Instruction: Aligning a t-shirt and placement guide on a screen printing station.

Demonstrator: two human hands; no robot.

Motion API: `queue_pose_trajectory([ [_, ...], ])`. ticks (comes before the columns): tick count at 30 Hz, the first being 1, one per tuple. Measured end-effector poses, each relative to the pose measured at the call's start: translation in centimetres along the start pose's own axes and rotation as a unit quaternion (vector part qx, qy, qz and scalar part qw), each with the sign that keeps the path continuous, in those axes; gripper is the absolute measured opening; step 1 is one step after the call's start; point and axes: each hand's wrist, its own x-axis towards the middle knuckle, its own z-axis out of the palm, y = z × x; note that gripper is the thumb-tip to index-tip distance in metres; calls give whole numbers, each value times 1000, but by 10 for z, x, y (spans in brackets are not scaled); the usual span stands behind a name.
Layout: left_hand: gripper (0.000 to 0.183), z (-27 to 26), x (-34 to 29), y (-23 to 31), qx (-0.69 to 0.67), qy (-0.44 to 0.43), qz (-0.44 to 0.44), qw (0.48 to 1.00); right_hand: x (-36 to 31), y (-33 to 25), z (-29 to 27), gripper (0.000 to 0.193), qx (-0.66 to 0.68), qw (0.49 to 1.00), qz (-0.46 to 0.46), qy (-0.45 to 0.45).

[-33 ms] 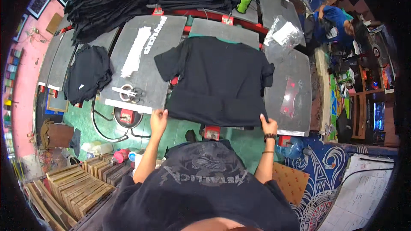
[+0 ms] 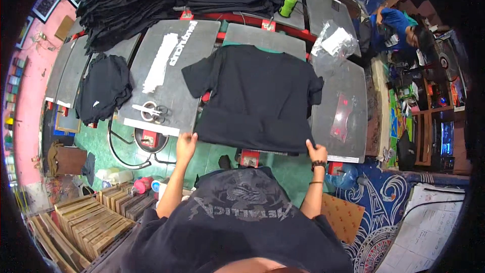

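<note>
A black T-shirt lies spread over a middle board, its neck at the far end and its hem toward me. At the hem's left corner my left hand is closed, pinching the cloth. My right hand, with dark beads at the wrist, grips the hem's right corner. Between the two hands the hem hangs taut over the board's near end. Beyond the shirt's neck shows the bare far part of the grey board.
Scissors and a tape roll lie on the left board, beside white strips. Black shirt piles fill the far left. A clear plastic bag rests at the right. A green bottle stands behind. Another person is at far right.
The shirt's hem and both my hands have shifted very slightly; the near hem sits a little lower, toward me. Both hands keep their grip on the corners.
</note>
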Motion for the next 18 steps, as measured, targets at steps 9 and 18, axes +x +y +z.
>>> queue_pose_trajectory([
  [9,60,-15,9,32,36,-218,-120,968,13,32,40,53,115,988,-91,-46],
  [18,37,-12,18,27,-63,-238,-135,960,10,18,25,58,76,993,-65,-57],
])
